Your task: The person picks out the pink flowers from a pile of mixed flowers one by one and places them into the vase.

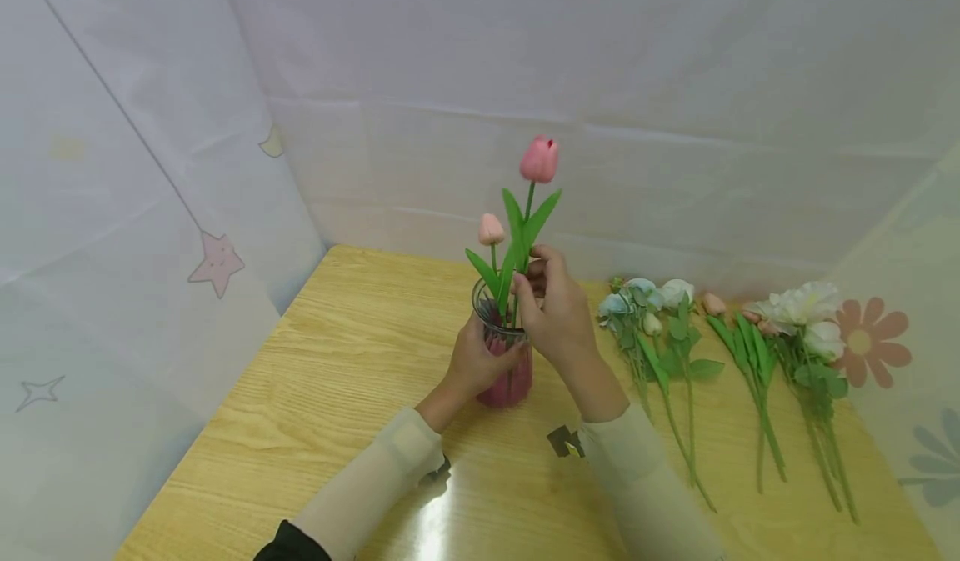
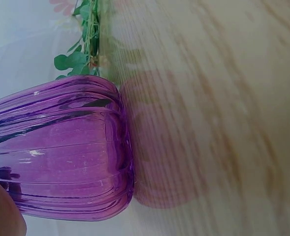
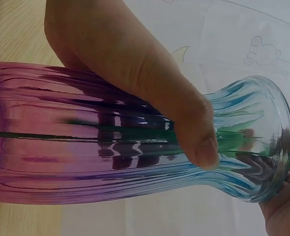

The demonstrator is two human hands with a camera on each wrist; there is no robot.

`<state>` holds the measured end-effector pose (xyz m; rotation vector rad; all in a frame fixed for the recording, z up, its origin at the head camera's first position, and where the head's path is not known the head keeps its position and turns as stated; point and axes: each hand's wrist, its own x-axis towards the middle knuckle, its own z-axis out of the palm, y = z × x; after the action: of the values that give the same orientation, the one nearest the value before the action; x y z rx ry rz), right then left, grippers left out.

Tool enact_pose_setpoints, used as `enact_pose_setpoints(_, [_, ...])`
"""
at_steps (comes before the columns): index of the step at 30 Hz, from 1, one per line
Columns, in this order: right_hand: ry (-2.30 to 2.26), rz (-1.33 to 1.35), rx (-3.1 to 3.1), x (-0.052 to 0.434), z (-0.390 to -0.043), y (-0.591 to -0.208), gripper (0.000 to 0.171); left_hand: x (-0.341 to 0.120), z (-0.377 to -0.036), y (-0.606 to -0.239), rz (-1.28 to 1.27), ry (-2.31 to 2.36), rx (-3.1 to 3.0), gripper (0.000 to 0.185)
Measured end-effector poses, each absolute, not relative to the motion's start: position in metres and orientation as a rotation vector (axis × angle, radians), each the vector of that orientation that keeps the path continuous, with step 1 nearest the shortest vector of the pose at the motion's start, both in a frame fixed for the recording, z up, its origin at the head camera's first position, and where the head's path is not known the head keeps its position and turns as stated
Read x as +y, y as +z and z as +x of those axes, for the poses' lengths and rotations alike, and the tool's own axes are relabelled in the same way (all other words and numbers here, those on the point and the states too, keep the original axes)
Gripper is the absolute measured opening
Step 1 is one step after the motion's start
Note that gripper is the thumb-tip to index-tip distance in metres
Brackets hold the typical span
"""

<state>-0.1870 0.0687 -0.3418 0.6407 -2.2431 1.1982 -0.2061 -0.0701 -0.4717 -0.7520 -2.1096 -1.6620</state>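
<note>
A: Where does the ribbed glass vase, purple at the base and clear blue at the neck (image 1: 507, 361), stand?

B: Upright on the pale wooden table (image 1: 337, 361), near the middle. The left hand (image 1: 474, 361) is wrapped round its body from about eight o'clock; in the right wrist view the thumb (image 3: 184, 115) plainly lies across the ribs below the flare.

A: And the right hand (image 1: 553, 311)?

B: It sits at the rim, on the vase's three o'clock side, fingers curled and pinching the green stem of the taller pink tulip (image 1: 539, 159). The exact contact point is small in the head view, but the fingertips close on the stem just above the mouth.

A: Which way does that stem run from the hand?

B: Nearly straight up, towards twelve o'clock, leaning a touch right. Its lower end goes down through the mouth into the vase, so its long axis almost matches the vase's own. A shorter, paler pink tulip bud (image 1: 491, 229) stands beside it at roughly ten o'clock, also in the vase.

A: Anything else nearby?

B: Loose artificial flowers lie flat at three o'clock from the vase, stems pointing towards the person: a blue-white bunch (image 1: 648, 303), a small pink tulip bud with green leaves (image 1: 714, 303) and a white bunch (image 1: 806, 311). The right hand is clearly the nearer one to them.
</note>
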Motion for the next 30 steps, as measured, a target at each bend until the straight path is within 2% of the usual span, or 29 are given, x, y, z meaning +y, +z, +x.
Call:
enact_pose_setpoints(7, [1.266,0.578,-2.194,0.072,-0.187,-0.347,0.039,-0.069,-0.203,-0.47,-0.678,-1.676,-2.153,0.069])
enact_pose_setpoints(30, [1.311,0.628,-2.128,0.091,-0.18,-0.354,0.039,-0.071,-0.202,-0.467,-0.647,-1.64,-2.186,0.069])
